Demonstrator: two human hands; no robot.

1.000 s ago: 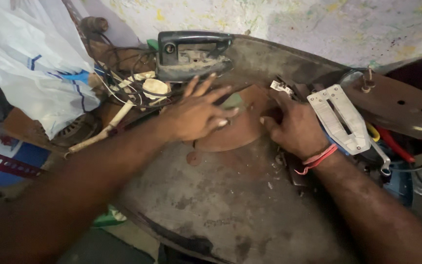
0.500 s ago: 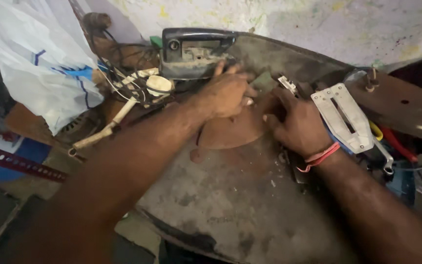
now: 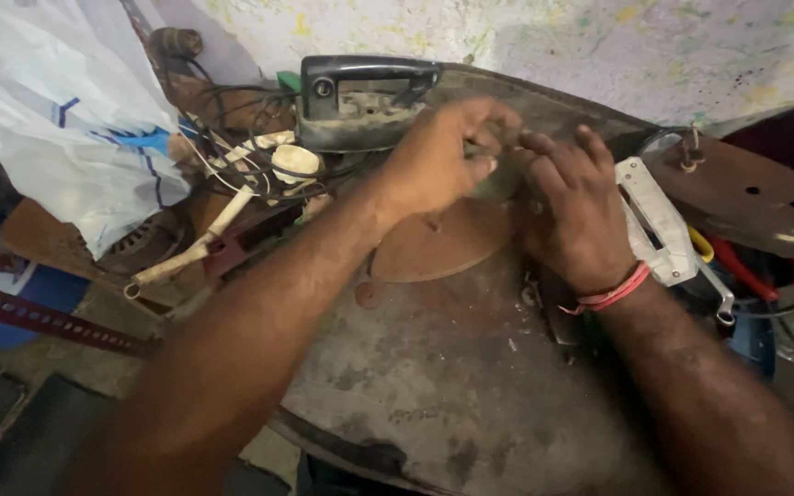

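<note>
While our left hand [image 3: 438, 161] curls its fingers around a small greyish part [image 3: 493, 184] above the rusty brown plate [image 3: 438, 243], our right hand [image 3: 576, 207] presses in beside it, fingers bent, grip unclear.

Hands meet at the middle of the desk [image 3: 452, 395].
Iron handle [image 3: 365, 101] behind them; plastic bag [image 3: 57, 119] upper left; metal bracket [image 3: 654, 220] and pliers [image 3: 765, 271] at right.
</note>
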